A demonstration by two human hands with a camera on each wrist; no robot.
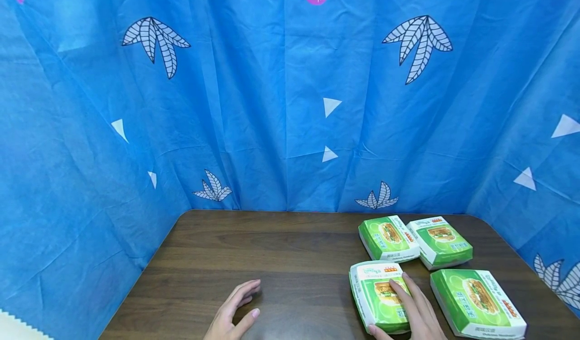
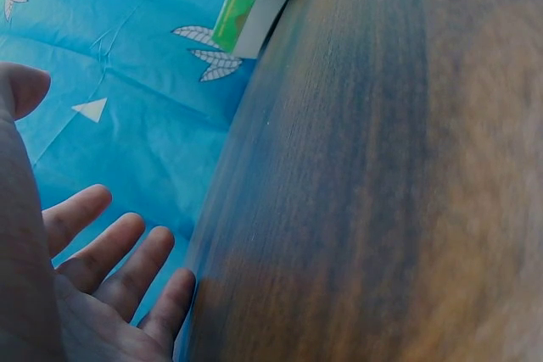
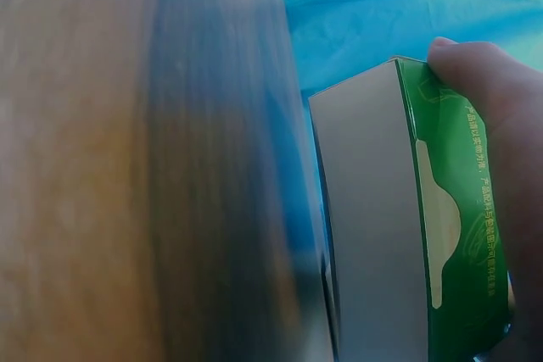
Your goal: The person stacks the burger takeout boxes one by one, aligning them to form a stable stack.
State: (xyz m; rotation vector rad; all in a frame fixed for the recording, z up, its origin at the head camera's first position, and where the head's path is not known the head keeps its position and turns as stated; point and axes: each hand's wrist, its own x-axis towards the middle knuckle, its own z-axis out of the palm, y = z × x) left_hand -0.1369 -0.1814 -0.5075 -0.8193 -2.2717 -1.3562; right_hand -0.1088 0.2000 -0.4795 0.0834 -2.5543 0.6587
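A green and white burger box (image 1: 376, 284) is at the table's front right, a burger pictured on its lid. My right hand (image 1: 419, 312) holds this box from its near right side, with the thumb at the near edge and fingers over the lid's right part. In the right wrist view, the thumb (image 3: 475, 74) lies against the box's green side (image 3: 454, 209). What the other fingertips touch is partly hidden there. Left of the box, my left hand (image 1: 233, 312) hovers at the table with fingers apart, nothing in it; the left wrist view shows its spread fingers (image 2: 119, 269).
Three similar boxes lie on the right of the dark wooden table (image 1: 272, 239): one at the back (image 1: 388, 239), another beside it (image 1: 440, 242), and a third at the front right (image 1: 478, 302). A blue patterned curtain (image 1: 254, 103) encloses the back and sides.
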